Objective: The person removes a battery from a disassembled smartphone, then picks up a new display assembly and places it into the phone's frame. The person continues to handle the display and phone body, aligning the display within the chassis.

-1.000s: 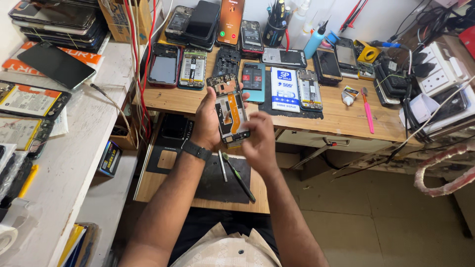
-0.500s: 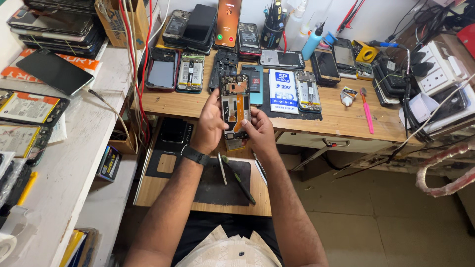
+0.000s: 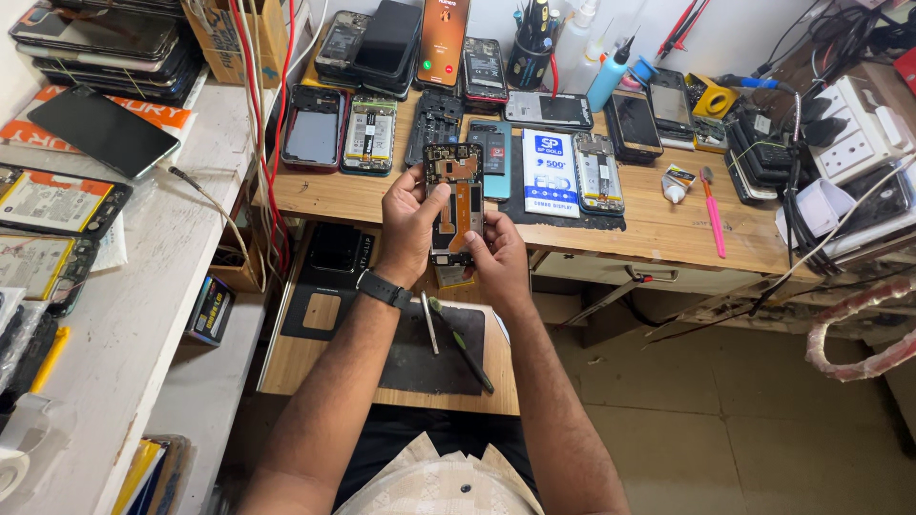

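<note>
Both my hands hold an opened phone (image 3: 456, 195), back cover off, with its circuit board and an orange flex strip showing. My left hand (image 3: 410, 224), with a black watch on the wrist, grips its left edge, thumb on the board. My right hand (image 3: 496, 253) grips its lower right edge. The phone is upright above the front edge of the wooden bench (image 3: 611, 224). Below my hands a black mat (image 3: 420, 353) lies on a pull-out board, with metal tweezers (image 3: 429, 322) and a dark-handled tool (image 3: 463, 332) on it.
Several opened phones, batteries and a blue-white box (image 3: 551, 172) lie on the bench. A tool cup (image 3: 528, 52), a blue-capped bottle (image 3: 609, 76) and a pink tool (image 3: 712, 210) stand further back and right. Stacked phones and screens fill the white side counter (image 3: 124, 315). Red cables (image 3: 258, 143) hang at left.
The phone has been raised and moved forward from above the mat to over the bench edge, and turned more upright. Both hands kept their grip on it.
</note>
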